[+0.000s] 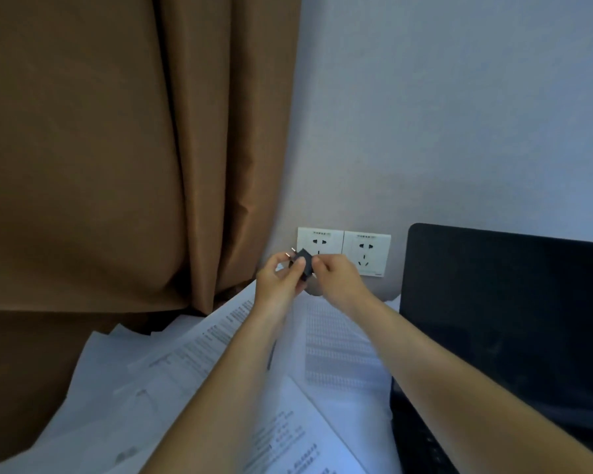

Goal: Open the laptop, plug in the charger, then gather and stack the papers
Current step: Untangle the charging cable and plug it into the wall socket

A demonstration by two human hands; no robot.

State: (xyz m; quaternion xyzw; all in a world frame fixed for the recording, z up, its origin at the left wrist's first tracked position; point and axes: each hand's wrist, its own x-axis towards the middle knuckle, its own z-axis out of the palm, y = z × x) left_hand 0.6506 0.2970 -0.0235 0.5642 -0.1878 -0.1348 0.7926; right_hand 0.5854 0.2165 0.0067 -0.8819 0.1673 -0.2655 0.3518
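Both hands are up by the wall holding the charger plug (pixel 303 263), a small black block with metal prongs poking out toward the upper left. The left hand (pixel 278 282) has its fingers curled round the plug from the left, thumb on the front face, and the right hand (pixel 336 277) pinches it from the right side with its fingertips. Just behind the fingers are two white wall sockets (pixel 343 251) side by side; the plug sits in front of the left one, not pushed in. To the right of the right hand the laptop (pixel 504 323) is already open, screen dark. Under both forearms the papers (pixel 172 381) are spread loose and overlapping, not stacked. A brown curtain (pixel 117 148) hangs left of the left hand.
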